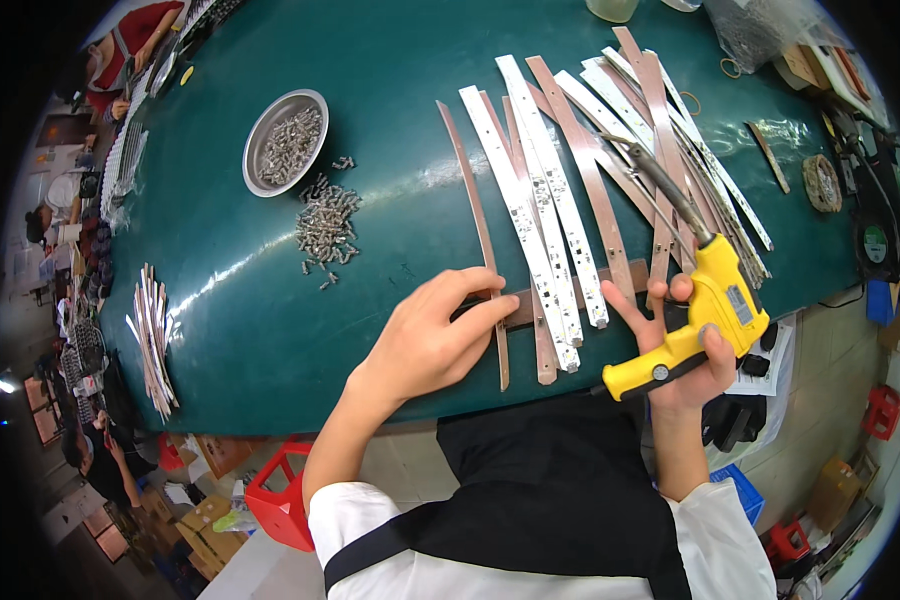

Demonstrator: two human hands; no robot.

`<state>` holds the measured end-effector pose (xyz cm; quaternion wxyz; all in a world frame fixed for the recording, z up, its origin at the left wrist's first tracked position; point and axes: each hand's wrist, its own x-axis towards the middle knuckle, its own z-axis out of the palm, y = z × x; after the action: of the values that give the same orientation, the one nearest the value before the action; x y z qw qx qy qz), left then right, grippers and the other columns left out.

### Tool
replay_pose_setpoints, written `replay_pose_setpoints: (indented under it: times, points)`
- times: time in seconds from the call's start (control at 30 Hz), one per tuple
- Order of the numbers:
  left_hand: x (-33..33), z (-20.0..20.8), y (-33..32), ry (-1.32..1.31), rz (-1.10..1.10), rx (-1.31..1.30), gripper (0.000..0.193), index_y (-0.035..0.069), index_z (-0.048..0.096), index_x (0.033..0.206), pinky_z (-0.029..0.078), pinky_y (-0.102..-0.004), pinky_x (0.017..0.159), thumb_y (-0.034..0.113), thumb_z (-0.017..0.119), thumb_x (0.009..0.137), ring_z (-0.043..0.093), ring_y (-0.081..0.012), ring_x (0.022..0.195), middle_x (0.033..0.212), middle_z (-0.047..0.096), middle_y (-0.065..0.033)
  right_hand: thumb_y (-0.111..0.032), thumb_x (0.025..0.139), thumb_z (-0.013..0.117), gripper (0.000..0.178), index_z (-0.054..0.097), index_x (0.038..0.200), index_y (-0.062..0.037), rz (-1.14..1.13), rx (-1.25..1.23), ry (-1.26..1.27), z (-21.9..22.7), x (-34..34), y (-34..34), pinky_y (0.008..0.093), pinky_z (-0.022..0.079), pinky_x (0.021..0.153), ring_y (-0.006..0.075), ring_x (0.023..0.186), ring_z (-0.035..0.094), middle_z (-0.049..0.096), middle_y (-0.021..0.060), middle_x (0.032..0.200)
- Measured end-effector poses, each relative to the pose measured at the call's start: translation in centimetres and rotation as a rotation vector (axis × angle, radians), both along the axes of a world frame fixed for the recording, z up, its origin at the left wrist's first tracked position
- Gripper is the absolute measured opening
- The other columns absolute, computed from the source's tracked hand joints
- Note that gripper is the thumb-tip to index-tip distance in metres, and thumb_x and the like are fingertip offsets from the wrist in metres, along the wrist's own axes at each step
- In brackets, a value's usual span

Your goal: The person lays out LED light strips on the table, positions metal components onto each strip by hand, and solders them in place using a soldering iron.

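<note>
My left hand (432, 328) pinches the lower part of a narrow copper-brown strip (473, 200) between thumb and fingers. The strip lies lengthwise on the green table, its lower end near the front edge. My right hand (692, 388) is wrapped round the handle of a yellow soldering gun (728, 285). Its grey barrel and bent tip point up and away over the strips. Between my hands lie several white circuit-board strips (518, 210) with small black parts, mixed with brown-backed ones (585, 165). A flat brown bar (525, 312) runs crosswise beneath their lower ends.
A metal bowl (251, 150) of small metallic parts stands back left, with a loose pile (327, 225) beside it. More strips (152, 345) lie at the far left. A roundish brown holder (822, 183) sits at right. Red stool (282, 500) below the table; other people work at left.
</note>
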<state>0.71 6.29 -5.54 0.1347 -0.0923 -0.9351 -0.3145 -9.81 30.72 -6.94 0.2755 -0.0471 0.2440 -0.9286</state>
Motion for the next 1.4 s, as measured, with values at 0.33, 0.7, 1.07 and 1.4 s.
replay_pose_setpoints:
  times: [0.33,0.7,1.07,1.4]
  points:
    - [-0.3,0.4,-0.4,0.001,-0.035,-0.115,0.03,0.006,0.066,0.105,0.051,-0.0354,0.073,0.009,0.071,0.075,0.061,-0.0255,0.09,0.108,0.063,-0.0081,-0.02,0.076,0.061,0.066,0.039,0.136,-0.0019,-0.011,0.095,0.103,-0.1,-0.1,0.3,0.0686,0.024,0.108,0.0292,0.114,0.053,0.058,0.0139,0.111]
    - [-0.2,-0.3,-2.0,0.023,-0.131,-0.179,0.027,0.006,0.064,0.102,0.053,-0.0336,0.073,0.007,0.065,0.075,0.063,-0.0218,0.086,0.106,0.062,-0.0047,-0.019,0.075,0.062,0.064,0.042,0.131,0.0025,-0.064,0.115,0.184,0.6,-0.9,1.3,0.0674,0.023,0.109,0.0301,0.11,0.054,0.058,0.0158,0.106]
    - [-1.3,1.2,-1.6,0.121,-0.008,-0.135,0.036,0.009,0.069,0.094,0.046,-0.0321,0.076,-0.001,0.069,0.059,0.061,-0.0213,0.083,0.103,0.068,-0.002,-0.02,0.072,0.063,0.066,0.041,0.132,-0.0031,0.015,0.179,0.147,0.9,-0.7,0.3,0.0702,0.019,0.108,0.0264,0.106,0.051,0.056,0.0099,0.102]
    - [-5.8,-0.4,-2.2,0.306,-0.244,-0.435,0.034,0.007,0.066,0.105,0.053,-0.0278,0.07,0.009,0.063,0.071,0.064,-0.0181,0.089,0.111,0.066,-0.0041,-0.022,0.07,0.065,0.059,0.049,0.12,0.0044,-0.016,0.138,0.116,1.0,-0.8,0.4,0.0647,0.024,0.11,0.0292,0.109,0.054,0.059,0.0151,0.104]
